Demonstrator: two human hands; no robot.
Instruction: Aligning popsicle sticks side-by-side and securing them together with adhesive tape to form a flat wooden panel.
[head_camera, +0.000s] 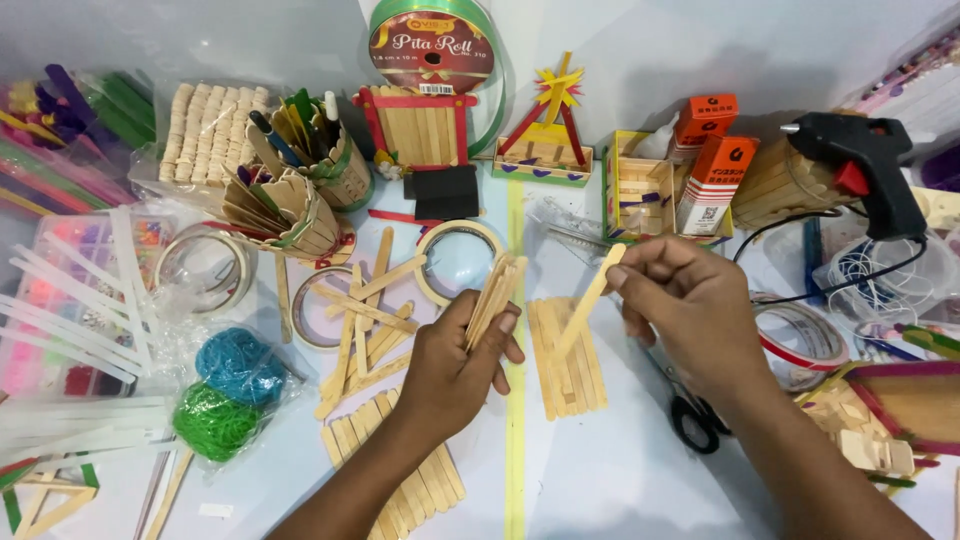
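Fingers of the left hand (455, 365) clasp a bundle of craft sticks (493, 297); the right hand (690, 305) pinches a single stick (590, 300) above the flat stick panel (570, 365) on the table (600, 480).

Left hand (455, 365) curled shut, knuckles up, forearm angling in from below; right hand (690, 305) pinching at fingertips, wrist bent inward.
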